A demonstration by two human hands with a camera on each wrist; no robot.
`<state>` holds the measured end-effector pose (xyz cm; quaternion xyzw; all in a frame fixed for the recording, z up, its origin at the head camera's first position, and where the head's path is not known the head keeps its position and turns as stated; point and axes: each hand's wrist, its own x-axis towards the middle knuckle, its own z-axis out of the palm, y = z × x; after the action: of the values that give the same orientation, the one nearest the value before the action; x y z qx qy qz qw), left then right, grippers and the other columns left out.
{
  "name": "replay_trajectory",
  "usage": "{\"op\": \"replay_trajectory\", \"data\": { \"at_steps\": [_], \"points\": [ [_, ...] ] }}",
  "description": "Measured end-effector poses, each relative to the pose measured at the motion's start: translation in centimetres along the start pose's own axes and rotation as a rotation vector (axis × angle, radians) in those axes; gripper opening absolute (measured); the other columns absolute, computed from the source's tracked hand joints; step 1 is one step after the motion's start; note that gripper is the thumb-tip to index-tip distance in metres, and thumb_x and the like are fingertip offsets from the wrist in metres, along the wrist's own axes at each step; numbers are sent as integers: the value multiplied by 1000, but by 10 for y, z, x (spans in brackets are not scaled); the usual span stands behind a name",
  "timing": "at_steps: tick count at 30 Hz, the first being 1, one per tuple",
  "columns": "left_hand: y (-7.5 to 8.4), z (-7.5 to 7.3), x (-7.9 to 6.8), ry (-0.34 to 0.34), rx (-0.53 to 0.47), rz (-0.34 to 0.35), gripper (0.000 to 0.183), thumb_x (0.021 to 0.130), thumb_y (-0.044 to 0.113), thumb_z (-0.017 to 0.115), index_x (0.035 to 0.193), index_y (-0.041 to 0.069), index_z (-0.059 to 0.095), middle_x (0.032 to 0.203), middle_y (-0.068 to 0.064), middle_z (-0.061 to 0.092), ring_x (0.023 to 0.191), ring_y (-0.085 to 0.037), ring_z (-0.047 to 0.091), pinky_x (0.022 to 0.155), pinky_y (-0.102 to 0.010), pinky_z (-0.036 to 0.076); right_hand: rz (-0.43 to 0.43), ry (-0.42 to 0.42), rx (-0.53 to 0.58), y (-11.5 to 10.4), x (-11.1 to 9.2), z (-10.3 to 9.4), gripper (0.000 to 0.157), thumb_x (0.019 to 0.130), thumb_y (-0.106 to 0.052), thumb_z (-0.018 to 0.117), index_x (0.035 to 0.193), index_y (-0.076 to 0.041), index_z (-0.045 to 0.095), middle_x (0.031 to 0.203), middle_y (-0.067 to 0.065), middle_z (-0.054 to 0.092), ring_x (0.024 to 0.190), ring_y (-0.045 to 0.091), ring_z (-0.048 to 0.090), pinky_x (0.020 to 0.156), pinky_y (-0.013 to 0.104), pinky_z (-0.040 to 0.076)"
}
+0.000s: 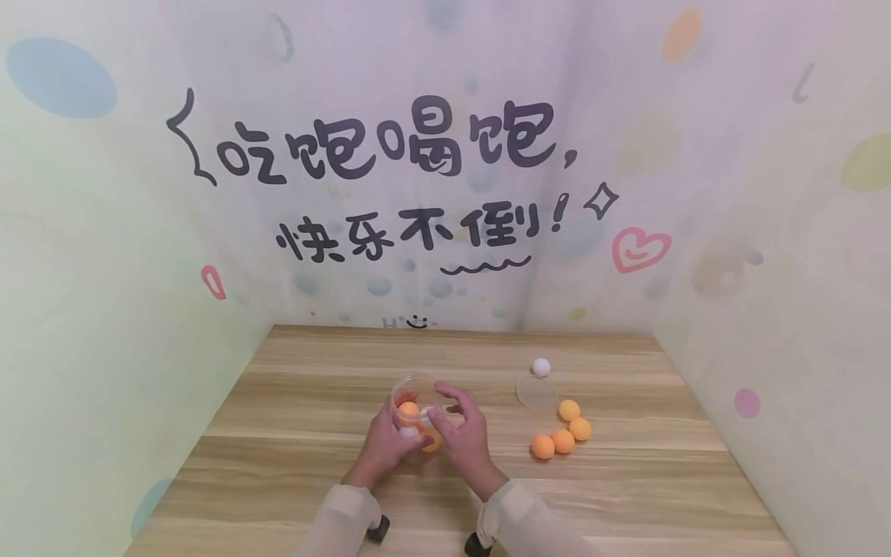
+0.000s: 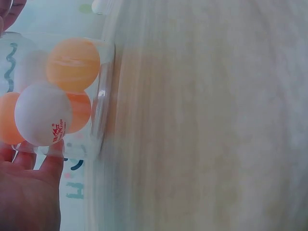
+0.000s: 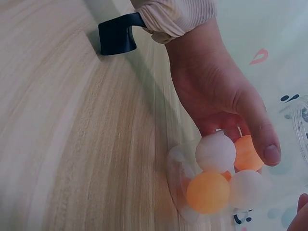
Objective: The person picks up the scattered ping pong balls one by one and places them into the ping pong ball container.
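Observation:
My left hand [image 1: 385, 441] holds a clear round plastic tub [image 1: 416, 379] from the side, its fingers behind and its thumb [image 3: 265, 144] in front. Orange and white table tennis balls lie inside; a printed white ball [image 2: 43, 113] and an orange ball [image 2: 73, 65] show through the wall. My right hand [image 1: 465, 441] is at the tub's right side by the rim, thumb and fingers apart. Only its fingertips [image 3: 302, 211] enter the right wrist view, so whether they touch the rim is unclear.
On the wooden table [image 1: 278, 480], right of the hands, lies a clear round lid [image 1: 536, 393]. Behind it sits a white ball [image 1: 541, 367]. Several orange balls [image 1: 563, 441] form a curved row nearer me. Printed walls [image 1: 418, 294] enclose the back and sides.

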<state>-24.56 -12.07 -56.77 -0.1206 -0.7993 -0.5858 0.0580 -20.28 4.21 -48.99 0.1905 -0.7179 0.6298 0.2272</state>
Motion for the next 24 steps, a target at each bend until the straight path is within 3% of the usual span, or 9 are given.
{"op": "replay_trajectory", "data": {
  "at_steps": [5,11,17,24],
  "points": [
    [2,0,0,2,13,-13,83,67,17,91,135,13,45,130,-16,56,107,-24,58,92,-43,49,-27,4,-18,2,-2,-1,35,80,9,72,114,7,62,120,23,63,110,38,56,81,61,46],
    [14,-1,-3,-5,-9,6,82,68,9,89,136,4,44,129,-24,54,107,-31,57,92,-47,49,-63,8,-34,3,-4,-4,37,79,9,73,113,10,61,120,24,62,109,40,56,79,60,47],
    [5,1,-2,5,5,-12,82,66,13,91,135,13,45,129,-15,56,109,-25,57,92,-41,49,-75,13,-59,4,-5,-8,37,78,8,74,112,10,61,117,25,63,107,42,57,78,56,49],
    [-2,1,0,4,10,6,83,66,17,91,136,14,45,129,-11,56,111,-27,57,93,-47,49,-16,-10,-51,6,-9,-11,37,80,5,74,115,9,61,113,24,63,104,42,56,80,56,48]
  ]
}}
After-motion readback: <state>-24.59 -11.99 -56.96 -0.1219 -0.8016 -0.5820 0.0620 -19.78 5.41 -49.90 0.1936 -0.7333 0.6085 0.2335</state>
